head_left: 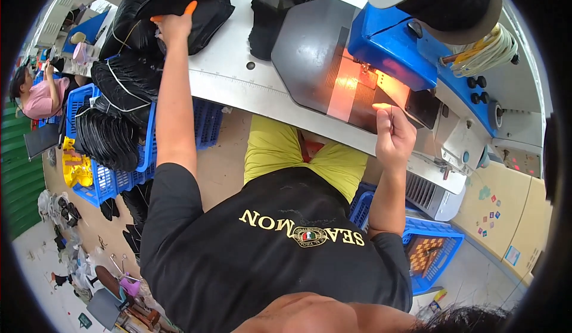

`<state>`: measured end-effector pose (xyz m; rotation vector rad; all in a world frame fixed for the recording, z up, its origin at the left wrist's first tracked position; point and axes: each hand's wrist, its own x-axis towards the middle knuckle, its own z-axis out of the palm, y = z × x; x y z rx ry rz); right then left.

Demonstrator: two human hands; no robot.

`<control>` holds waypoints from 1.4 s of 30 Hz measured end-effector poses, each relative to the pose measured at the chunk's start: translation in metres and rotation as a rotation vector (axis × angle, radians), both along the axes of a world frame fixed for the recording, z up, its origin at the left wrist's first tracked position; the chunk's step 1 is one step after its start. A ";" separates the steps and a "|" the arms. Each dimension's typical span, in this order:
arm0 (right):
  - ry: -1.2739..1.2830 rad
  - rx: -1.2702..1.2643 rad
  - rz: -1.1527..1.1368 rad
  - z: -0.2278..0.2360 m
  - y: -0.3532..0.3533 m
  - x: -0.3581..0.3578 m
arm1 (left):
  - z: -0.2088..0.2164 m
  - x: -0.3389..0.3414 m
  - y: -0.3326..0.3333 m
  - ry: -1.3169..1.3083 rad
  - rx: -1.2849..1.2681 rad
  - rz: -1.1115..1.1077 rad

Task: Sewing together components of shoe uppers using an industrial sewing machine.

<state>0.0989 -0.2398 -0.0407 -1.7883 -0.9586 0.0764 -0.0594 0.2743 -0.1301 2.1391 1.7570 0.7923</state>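
Observation:
My left hand [174, 28] reaches to the far left of the white table and grips the edge of a stack of thin black pieces [205, 2]. Orange covers show on two of its digits; the other fingers are partly hidden by the black material. Beside the lit work area of a blue sewing machine [387, 44], my right hand [394, 135] is closed, one fingertip covered in orange. Whether it holds anything is too small to make out. A dark grey plate [307, 50] lies under the machine, with another black stack [277, 14] next to it.
Tied black bundles [110, 136] fill a blue crate [113, 184] at my left. Another blue crate [435, 255] stands low at the right. A large thread cone [453, 2] overhangs the machine. At the far left sits a person in pink [44, 97].

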 end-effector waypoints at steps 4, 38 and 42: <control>-0.040 0.019 -0.035 -0.003 0.000 0.000 | -0.027 0.022 -0.073 -0.137 0.312 -0.011; -0.084 0.047 0.040 0.003 -0.001 0.003 | -0.020 0.039 -0.168 -0.245 0.691 -0.931; -0.009 0.004 -0.007 0.004 -0.009 0.008 | 0.103 -0.020 -0.175 -0.282 0.526 -0.753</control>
